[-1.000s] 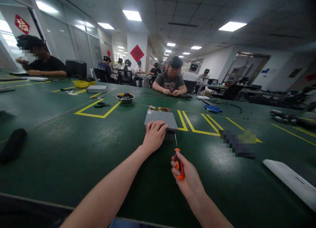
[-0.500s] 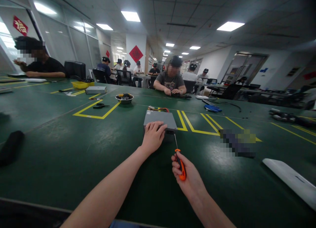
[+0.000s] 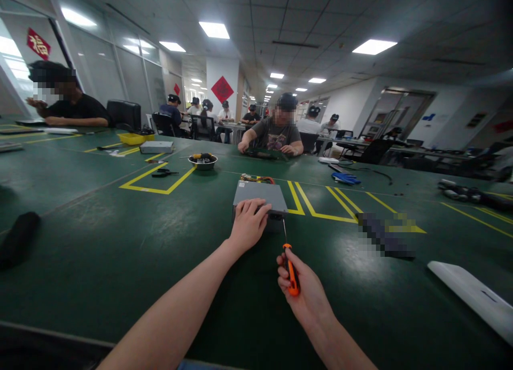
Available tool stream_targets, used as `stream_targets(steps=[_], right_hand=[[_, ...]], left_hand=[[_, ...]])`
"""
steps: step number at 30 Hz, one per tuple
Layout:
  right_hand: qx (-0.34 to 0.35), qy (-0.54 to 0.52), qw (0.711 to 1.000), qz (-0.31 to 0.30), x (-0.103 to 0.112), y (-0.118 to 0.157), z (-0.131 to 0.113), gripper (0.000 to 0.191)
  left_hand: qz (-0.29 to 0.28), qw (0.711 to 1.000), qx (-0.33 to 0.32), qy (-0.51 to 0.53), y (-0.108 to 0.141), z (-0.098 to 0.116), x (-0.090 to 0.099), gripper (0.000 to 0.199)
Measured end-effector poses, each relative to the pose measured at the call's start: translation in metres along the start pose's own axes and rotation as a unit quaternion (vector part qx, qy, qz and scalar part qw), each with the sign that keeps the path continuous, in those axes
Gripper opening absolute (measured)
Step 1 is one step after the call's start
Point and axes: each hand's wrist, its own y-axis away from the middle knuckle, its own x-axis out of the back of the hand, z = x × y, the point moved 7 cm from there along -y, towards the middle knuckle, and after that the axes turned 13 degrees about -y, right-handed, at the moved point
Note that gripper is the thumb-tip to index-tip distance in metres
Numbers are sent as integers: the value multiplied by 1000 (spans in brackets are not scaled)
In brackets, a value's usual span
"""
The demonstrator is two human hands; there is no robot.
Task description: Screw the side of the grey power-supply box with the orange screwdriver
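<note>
A grey metal computer power supply (image 3: pixel 260 193) lies on the green table in front of me, a bundle of coloured cables (image 3: pixel 260 179) at its far side. My left hand (image 3: pixel 250 220) holds it down, fingers bent over its top and near edge. In my right hand (image 3: pixel 302 284) is a screwdriver (image 3: pixel 293 276) with an orange and black handle, fingers wrapped round it. Its thin shaft points up and away, the tip at the lower right corner of the power supply's near face. Whether the tip sits in a screw is too small to tell.
Beyond the power supply stands a metal bowl (image 3: pixel 202 162) with tools in it. Dark pliers (image 3: pixel 165 173) lie inside yellow tape. Blue gloves (image 3: pixel 345 178), a blurred dark object (image 3: pixel 385 236) and a white panel (image 3: pixel 473 295) are to the right. A co-worker (image 3: pixel 276 130) sits opposite.
My right hand and the screwdriver handle have shifted slightly left, with the tip still at the same corner. My left hand stays put. The co-worker's hands opposite have moved apart.
</note>
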Motion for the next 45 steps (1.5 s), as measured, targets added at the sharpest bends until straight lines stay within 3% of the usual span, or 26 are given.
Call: stream_targets(steps=[6,12,20,26,33,40,45], right_hand=[[-22,-2,1000,0,-3,-1,3,21],[9,-7,1000,13,0,-2,-2,11],[-25,-15,1000,1,-5,2,0,22],[-1,-18,1000,1,-3,0,-3,11],[-23,-8,1000,-1,-5,1,0,23],[11,11,1000,25,-1,1,-3,14],[-21,40,999,27,-6,1,-5,24]], left_hand=[[1,1000,2,0,0,0,2,28],[-1,1000,-1,3,0,-1,1,29],[-8,1000,-6,-1,0,0,-1,28],[-6,1000,-2,-3,0,-1,0,29],[2,1000,-4,-1,0,0,1,28],[2,1000,-4,-3,0,0,0,27],[-1,1000,-4,1,-1,0,1,27]])
